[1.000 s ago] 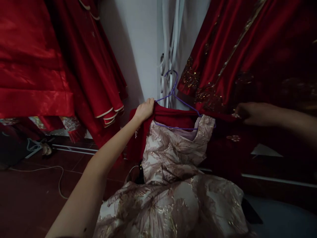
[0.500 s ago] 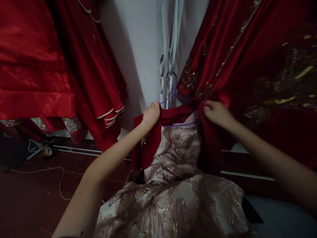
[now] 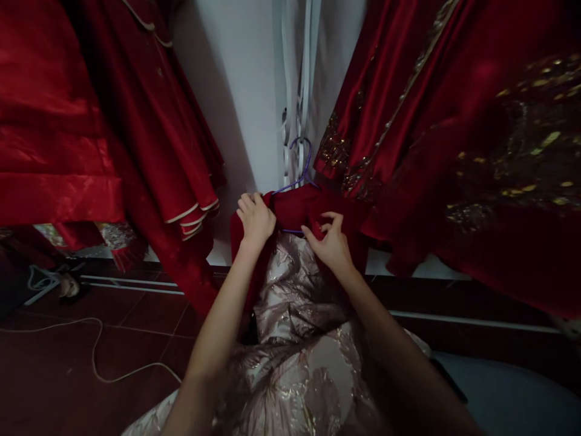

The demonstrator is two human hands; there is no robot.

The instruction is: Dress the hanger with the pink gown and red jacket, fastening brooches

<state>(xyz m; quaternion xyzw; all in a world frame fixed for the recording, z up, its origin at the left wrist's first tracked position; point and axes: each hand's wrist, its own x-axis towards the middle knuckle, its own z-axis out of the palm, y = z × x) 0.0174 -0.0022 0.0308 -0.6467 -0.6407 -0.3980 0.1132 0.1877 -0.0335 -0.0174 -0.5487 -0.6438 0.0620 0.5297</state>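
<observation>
Since a moment ago my right hand (image 3: 330,242) has come in leftward; thumb and fingertips now pinch the red wrap (image 3: 295,209) at its front edge. My left hand (image 3: 255,218) is closed on its left shoulder, on the purple hanger (image 3: 300,158), over the brocade dress (image 3: 295,339). The wrap looks soft, light and droopy, best held at the shoulders.

I see a clothing shop, red satin gowns (image 3: 149,121) hanging left, gold-embroidered gowns (image 3: 454,121) right, red garment (image 3: 295,209) on purple hanger (image 3: 309,160).
</observation>
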